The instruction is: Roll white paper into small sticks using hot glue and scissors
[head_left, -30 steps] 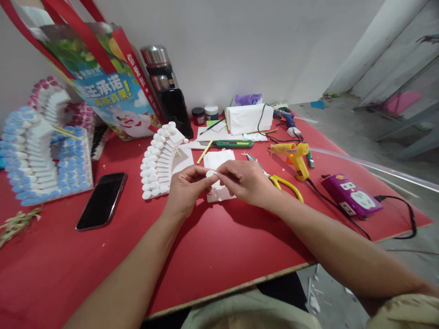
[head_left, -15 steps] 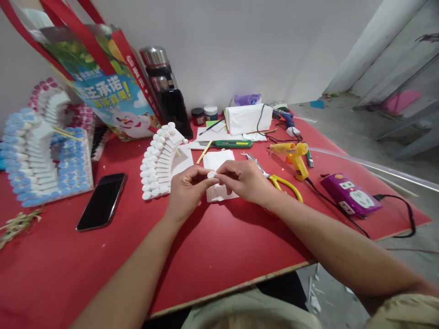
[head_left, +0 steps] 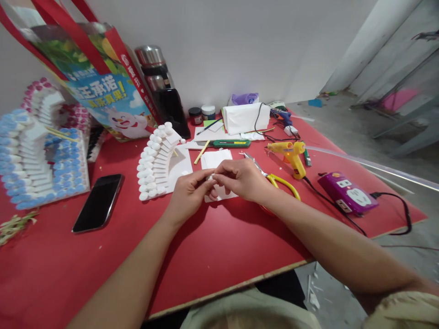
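Both my hands pinch one small white round piece (head_left: 211, 177) above the table; its material is too small to make out. My left hand (head_left: 190, 192) grips it between thumb and forefinger from the left. From the right, the fingertips of my right hand (head_left: 243, 178) close on it too. Beneath them lies a stack of white paper sheets (head_left: 216, 158), partly covered by my hands. Left of my left hand stands a curved white stepped model (head_left: 161, 160) with its outer edge lined with white round pieces. Yellow-handled scissors (head_left: 283, 183) lie beside my right hand.
On the red table (head_left: 206, 269) a yellow glue gun (head_left: 290, 155) and purple power strip (head_left: 348, 192) stand right, with cords. A green utility knife (head_left: 231, 143) lies behind the paper. At left are a phone (head_left: 98, 202), a blue-and-white model (head_left: 34, 164) and a shopping bag (head_left: 113, 91).
The white round piece has been turned and now shows less between my fingertips. Some of my left hand's fingers now show lower, beneath the pinch. The view has shifted slightly.
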Tool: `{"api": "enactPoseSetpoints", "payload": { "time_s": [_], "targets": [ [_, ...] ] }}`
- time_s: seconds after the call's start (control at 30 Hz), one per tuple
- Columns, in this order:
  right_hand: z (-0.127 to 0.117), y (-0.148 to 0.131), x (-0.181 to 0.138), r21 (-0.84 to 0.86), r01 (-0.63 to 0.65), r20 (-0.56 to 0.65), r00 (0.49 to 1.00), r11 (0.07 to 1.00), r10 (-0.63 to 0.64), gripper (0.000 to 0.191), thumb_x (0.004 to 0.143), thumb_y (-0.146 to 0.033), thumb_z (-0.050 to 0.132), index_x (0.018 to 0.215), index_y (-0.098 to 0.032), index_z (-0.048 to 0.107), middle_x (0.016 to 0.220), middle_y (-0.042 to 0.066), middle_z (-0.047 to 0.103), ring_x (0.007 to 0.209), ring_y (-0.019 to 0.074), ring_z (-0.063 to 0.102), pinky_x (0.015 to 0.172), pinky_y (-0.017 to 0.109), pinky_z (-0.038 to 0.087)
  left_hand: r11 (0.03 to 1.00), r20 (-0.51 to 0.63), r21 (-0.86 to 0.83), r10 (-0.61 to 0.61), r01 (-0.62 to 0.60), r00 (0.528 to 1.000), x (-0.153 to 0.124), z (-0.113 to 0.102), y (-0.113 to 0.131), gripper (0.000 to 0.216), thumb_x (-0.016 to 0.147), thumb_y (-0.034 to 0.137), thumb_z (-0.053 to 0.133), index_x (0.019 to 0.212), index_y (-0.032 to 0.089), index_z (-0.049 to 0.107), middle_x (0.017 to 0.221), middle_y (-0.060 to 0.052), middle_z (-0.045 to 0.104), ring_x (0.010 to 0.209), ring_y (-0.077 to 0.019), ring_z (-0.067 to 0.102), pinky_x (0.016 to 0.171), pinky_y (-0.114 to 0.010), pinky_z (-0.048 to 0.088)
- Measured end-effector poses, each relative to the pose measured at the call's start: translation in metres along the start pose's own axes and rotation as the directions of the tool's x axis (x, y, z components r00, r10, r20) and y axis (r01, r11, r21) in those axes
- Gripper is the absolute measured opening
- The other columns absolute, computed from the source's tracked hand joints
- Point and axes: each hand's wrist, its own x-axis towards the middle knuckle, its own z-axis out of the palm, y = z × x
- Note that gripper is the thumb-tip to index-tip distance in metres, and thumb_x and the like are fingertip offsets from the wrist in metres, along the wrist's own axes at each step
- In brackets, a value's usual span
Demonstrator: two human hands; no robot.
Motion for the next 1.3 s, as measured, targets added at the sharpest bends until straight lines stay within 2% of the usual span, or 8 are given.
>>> {"api": "enactPoseSetpoints", "payload": {
  "time_s": [0.27,0.47,0.67,0.83,0.97,1.07,1.2,1.3],
  "targets": [
    [-0.007,0.001,-0.001,-0.158,0.213,0.092,0.975,0.964,-0.200,0.016,0.097,-0.021,0.055,0.086,-0.015,0.065,0.075,0.004,0.069,0.063,0.0120,0.060,0.061,0.024,0.039,0.991,-0.024,0.121,0.054,-0.051,0.998,-0.003,0.000,0.008,0.030,0.095,0.031,0.065,0.119,0.018,0.077,0.062,0.000,0.070,0.054,-0.0170,0.069,0.063,-0.028,0.057],
    [-0.011,0.001,0.000,-0.074,0.144,0.171,0.977,0.987,-0.130,0.012,0.096,-0.017,0.055,0.090,-0.015,0.066,0.076,0.003,0.071,0.062,0.0115,0.065,0.062,0.023,0.045,0.950,-0.033,0.279,0.152,-0.137,0.988,-0.002,-0.001,0.004,0.025,0.095,0.034,0.065,0.111,0.020,0.079,0.064,0.001,0.070,0.053,-0.0148,0.066,0.064,-0.026,0.054],
    [-0.012,0.001,0.000,0.025,0.092,0.198,0.976,0.995,-0.095,0.014,0.096,-0.016,0.056,0.092,-0.014,0.069,0.070,0.002,0.071,0.058,0.0107,0.067,0.057,0.021,0.048,0.867,-0.046,0.461,0.237,-0.190,0.970,-0.002,-0.004,0.001,0.021,0.093,0.037,0.068,0.103,0.023,0.081,0.072,-0.001,0.075,0.065,-0.0171,0.067,0.073,-0.028,0.050],
    [-0.010,0.003,0.000,0.163,0.023,0.239,0.969,0.986,-0.062,0.016,0.098,-0.023,0.057,0.092,-0.014,0.068,0.076,0.003,0.072,0.063,0.0135,0.073,0.057,0.022,0.054,0.904,-0.073,0.401,0.191,-0.147,0.979,-0.002,-0.004,0.003,0.021,0.087,0.041,0.074,0.096,0.024,0.082,0.066,-0.001,0.070,0.063,-0.0170,0.062,0.063,-0.026,0.047],
    [-0.003,0.004,0.000,0.179,-0.038,0.201,0.980,0.983,0.002,0.015,0.097,-0.023,0.057,0.091,-0.014,0.068,0.067,0.002,0.070,0.059,0.0138,0.072,0.057,0.023,0.055,0.949,-0.128,0.298,0.145,-0.101,0.981,-0.002,-0.002,0.003,0.018,0.085,0.037,0.075,0.093,0.023,0.082,0.069,0.000,0.071,0.063,-0.0148,0.060,0.062,-0.024,0.046],
    [0.003,0.006,0.001,0.137,-0.092,0.126,0.989,0.986,0.075,0.014,0.096,-0.020,0.057,0.088,-0.015,0.067,0.060,0.000,0.068,0.054,0.0137,0.070,0.056,0.023,0.053,0.974,-0.132,0.220,0.083,-0.052,0.988,-0.001,-0.001,0.001,0.022,0.088,0.035,0.072,0.102,0.022,0.082,0.068,0.000,0.069,0.057,-0.0132,0.058,0.060,-0.024,0.047],
    [0.003,0.008,0.003,0.087,-0.100,0.092,0.992,0.991,0.092,0.015,0.095,-0.021,0.058,0.082,-0.016,0.065,0.062,0.000,0.069,0.053,0.0128,0.068,0.055,0.022,0.051,0.986,-0.064,0.162,0.035,-0.024,0.997,-0.001,-0.001,0.002,0.032,0.094,0.037,0.065,0.119,0.021,0.077,0.066,0.000,0.066,0.056,-0.0144,0.061,0.063,-0.026,0.052],
    [-0.001,0.006,0.004,0.113,-0.140,0.068,0.989,0.984,0.133,0.017,0.092,-0.027,0.065,0.080,-0.016,0.065,0.062,0.000,0.068,0.051,0.0121,0.066,0.052,0.023,0.049,0.998,-0.067,0.061,-0.030,0.034,0.997,0.001,-0.001,0.003,0.031,0.093,0.038,0.067,0.116,0.020,0.077,0.066,0.000,0.064,0.055,-0.0133,0.059,0.060,-0.026,0.052]
  ]
}}
